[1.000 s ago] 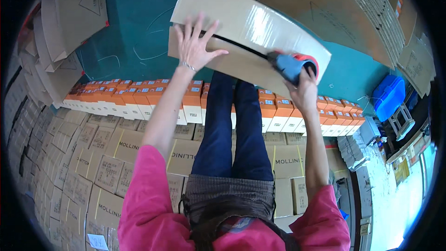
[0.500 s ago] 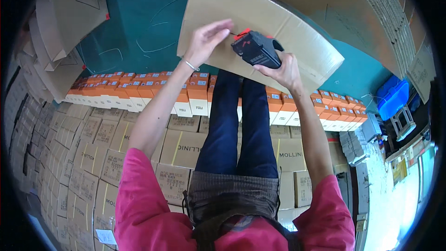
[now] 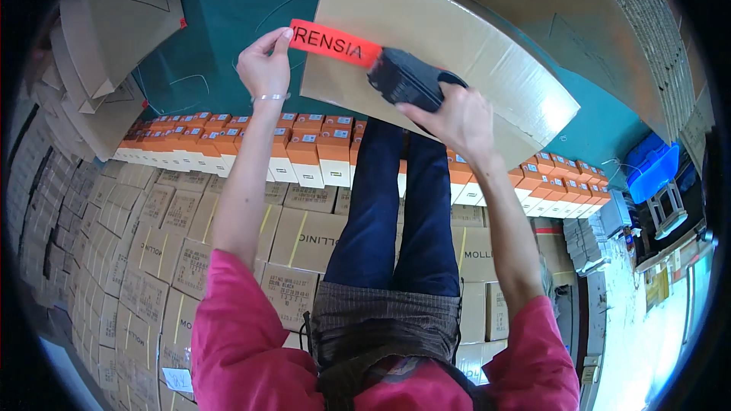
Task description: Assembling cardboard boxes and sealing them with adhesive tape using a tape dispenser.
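Near the upper centre of the frame, the brown carton (image 3: 487, 68) lies aslant, and over its left part I have a red tape (image 3: 335, 44) stretched between my two hands. My left hand (image 3: 264, 68) pinches the loose end, thumb and fingers together on it, just past the carton's left edge; my right hand (image 3: 457, 118) is wrapped around the dark tape dispenser (image 3: 407, 80), whose mouth the strip leaves. I judge the step in hand to be drawing out a length of tape, and the next move calls for a firm pinch and even tension, so the strip doesn't twist or fold onto itself. From this angle I can't tell whether the strip touches the cardboard. As for writing, bold dark capitals run along the tape, while the marking on the dispenser is too small for me to make out. The row of orange and white boxes (image 3: 304, 154) across the middle carries small pale labels and a dark mark, the stacked cartons (image 3: 304, 240) below bear dark print, and a white slip (image 3: 177, 379) at lower left has handwriting.
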Demonstrator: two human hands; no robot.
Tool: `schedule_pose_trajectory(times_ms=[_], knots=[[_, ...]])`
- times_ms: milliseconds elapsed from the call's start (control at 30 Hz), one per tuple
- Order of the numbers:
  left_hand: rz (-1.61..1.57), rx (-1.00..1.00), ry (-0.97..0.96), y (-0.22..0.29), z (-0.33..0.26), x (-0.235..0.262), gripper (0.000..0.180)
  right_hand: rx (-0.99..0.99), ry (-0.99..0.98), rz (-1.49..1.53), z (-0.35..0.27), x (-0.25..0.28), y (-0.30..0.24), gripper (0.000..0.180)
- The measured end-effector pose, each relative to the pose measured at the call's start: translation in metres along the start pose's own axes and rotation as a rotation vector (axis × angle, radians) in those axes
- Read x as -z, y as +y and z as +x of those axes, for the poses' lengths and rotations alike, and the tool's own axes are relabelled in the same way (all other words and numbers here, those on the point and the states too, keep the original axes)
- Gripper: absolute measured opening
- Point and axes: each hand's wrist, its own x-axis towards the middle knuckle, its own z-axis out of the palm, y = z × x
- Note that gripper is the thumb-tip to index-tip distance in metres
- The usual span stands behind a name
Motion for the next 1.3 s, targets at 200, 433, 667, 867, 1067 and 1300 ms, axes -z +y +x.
schedule_pose_trajectory(times_ms=[200,433,667,867,1067,1300], knots=[[-0.211,0.274,-0.179,-0.013,0.014,-0.038,0.034,-0.222,-0.168,-0.007,0.030,0.005,-0.029,0.062],[-0.296,-0.063,-0.159,-0.019,-0.017,-0.041,0.040,0.046,0.025,0.093,-0.019,0.006,0.023,0.066],[-0.166,-0.085,-0.130,-0.017,-0.019,-0.053,0.048,-0.547,0.104,-0.122,-0.149,0.047,0.259,0.055],[0.798,-0.448,0.144,0.022,-0.051,-0.068,0.064,-0.716,0.218,-0.106,-0.115,-0.011,0.265,0.061],[-0.143,-0.279,-1.215,0.154,-0.234,-0.152,0.034,-0.583,0.295,0.530,-0.233,0.001,0.195,0.054],[-0.038,-0.038,-1.633,0.240,-0.271,-0.159,0.015,-0.202,0.439,0.814,-0.262,-0.016,0.220,0.047]])
